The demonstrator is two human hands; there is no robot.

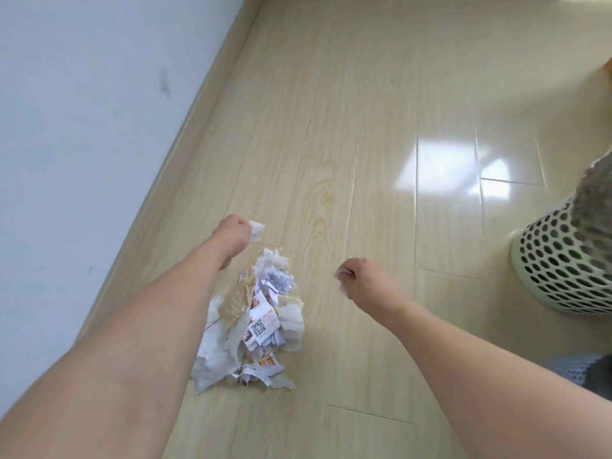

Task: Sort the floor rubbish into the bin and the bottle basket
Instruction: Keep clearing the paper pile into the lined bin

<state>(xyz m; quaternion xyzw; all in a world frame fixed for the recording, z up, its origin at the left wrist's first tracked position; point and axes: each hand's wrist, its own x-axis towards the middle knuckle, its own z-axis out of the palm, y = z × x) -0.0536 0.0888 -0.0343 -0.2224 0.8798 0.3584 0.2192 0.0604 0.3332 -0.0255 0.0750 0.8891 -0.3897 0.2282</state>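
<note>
My left hand [233, 231] sits just left of the frame's centre, above the top end of the rubbish pile [255, 321], with its fingers curled round a white paper scrap [256, 230] that sticks out to the right of the fist. My right hand [359, 276] is right of centre, well apart from the left, over bare floor [347, 127] beside the pile; its fingers are curled in, and a bit of white shows at the fingertips, but it is too blurred for me to tell whether I am holding anything. The pile lies on the pale wood floor in the lower middle of the frame, between my 2 forearms: torn white tissue, a brown paper piece, and printed slips, 1 of them with a QR code [259, 327]. A pale green basket [559, 260] with round holes stands at the right edge of the frame, well apart from the pile, and something grey and blurred covers its upper part. A white wall [82, 127] with a wood skirting board [202, 104] runs along the upper left of the frame. Window light glares off the floor at the right, above the basket.
</note>
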